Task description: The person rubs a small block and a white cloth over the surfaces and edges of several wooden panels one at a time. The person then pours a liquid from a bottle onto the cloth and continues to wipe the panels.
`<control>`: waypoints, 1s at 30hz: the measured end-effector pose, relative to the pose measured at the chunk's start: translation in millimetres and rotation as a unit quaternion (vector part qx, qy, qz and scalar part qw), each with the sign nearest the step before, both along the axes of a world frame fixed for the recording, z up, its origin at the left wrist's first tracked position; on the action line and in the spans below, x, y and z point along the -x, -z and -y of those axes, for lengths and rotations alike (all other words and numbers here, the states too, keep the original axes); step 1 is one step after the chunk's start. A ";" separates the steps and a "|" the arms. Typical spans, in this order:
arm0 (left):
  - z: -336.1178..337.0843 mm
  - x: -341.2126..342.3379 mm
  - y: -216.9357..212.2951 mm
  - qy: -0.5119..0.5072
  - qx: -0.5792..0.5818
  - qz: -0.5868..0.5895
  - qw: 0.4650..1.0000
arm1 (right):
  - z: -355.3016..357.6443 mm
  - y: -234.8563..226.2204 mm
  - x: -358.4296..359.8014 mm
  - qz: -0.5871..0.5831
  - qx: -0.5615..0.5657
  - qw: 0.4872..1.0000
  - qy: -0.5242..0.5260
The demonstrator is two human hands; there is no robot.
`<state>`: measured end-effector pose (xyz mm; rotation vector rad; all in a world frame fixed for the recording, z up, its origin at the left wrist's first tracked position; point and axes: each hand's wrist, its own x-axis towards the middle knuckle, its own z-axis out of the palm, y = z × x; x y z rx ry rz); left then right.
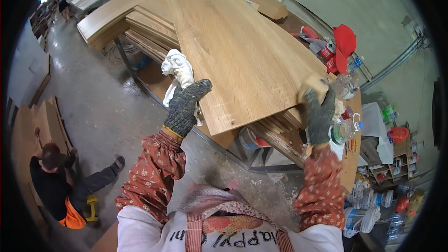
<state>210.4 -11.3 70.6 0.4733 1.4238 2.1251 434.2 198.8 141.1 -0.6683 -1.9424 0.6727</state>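
Observation:
A long wood-grain board (242, 60) lies in front of me, its near end jutting over the boards stacked below. My left hand (184, 105), in a dark grey knit glove, grips a bunched white cloth (178, 67) at the board's left edge. Its thumb rests on the top face. At the right edge my gloved right hand (321, 119) is smeared by motion. It is closed on a tan block (313, 86), which sits against the board's near right corner. The block's exact kind is too blurred to make out.
More boards (151, 25) are stacked to the left. A red cap (345, 42), cans and a clear plastic bottle (344, 130) crowd the table's right side. Shelves (396, 163) and tubs stand beyond. A person (53, 177) sits low at the left beside other panels.

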 end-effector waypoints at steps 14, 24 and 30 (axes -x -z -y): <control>4.8 12.8 28.5 0.036 0.005 -0.266 0.963 | 154.2 25.8 -9.5 0.184 -0.184 0.959 -0.107; 54.2 38.5 -1.9 -0.025 0.103 0.017 0.994 | 179.3 18.7 62.6 0.200 -0.325 0.922 -0.063; 89.3 82.1 -16.6 0.035 -0.022 0.021 0.999 | 95.8 44.4 -7.1 0.148 -0.320 0.932 0.088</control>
